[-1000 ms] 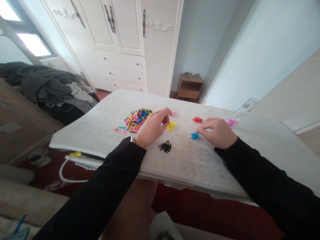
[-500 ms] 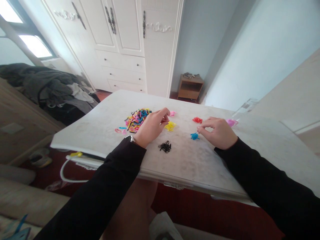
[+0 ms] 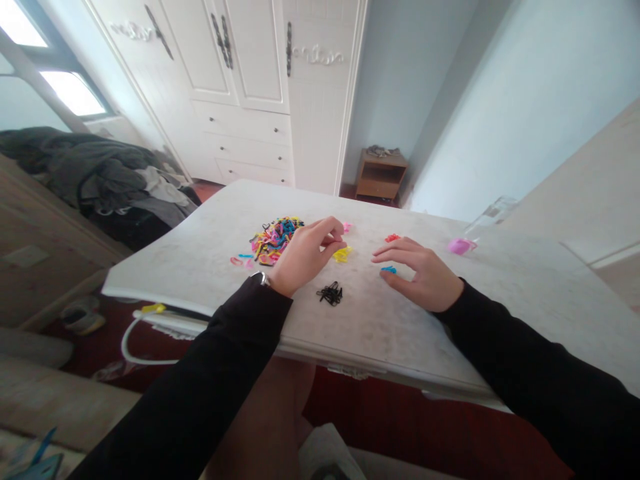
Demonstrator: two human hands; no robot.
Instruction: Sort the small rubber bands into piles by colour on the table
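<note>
I see the mixed-colour loop pile (image 3: 274, 241) just left of the left hand (image 3: 306, 253), the nearer one; its fingertips bunch by the yellow pile (image 3: 342, 255), can't tell if gripping. Blue pile (image 3: 389, 269) at the right hand (image 3: 425, 275), fingers parted.

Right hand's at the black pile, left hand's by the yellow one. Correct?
Not quite: the head view shows the right hand at the blue pile, not the black pile. The left hand is by the yellow pile.
</note>
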